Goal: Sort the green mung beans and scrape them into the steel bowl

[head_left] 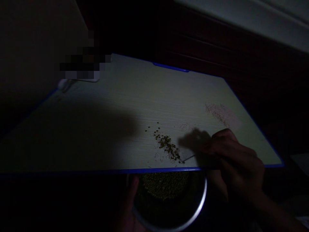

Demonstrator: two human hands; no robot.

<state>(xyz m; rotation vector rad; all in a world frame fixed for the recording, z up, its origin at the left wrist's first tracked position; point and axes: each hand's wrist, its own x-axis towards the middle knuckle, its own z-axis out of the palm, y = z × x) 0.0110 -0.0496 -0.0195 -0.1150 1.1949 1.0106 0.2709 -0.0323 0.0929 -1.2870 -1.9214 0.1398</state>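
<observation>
My right hand (234,158) is closed, its fingers pinching a thin needle-like stick (189,158). The stick's tip touches the lower end of a small heap of dark green, bean-like grains (167,146) on a pale board with a blue edge (135,93). Just below the board's near edge is a round metal bowl (201,203) with many similar green grains (165,185) in it. My left hand (131,206) grips the bowl's left side, its thumb up at the rim; the other fingers are mostly lost in the dark.
A patch of fine pale pinkish grains (223,114) lies on the board's right side, with a few more scattered near the green heap. At the far left corner sits a white-edged object (82,77), partly blurred out. The surroundings are very dark.
</observation>
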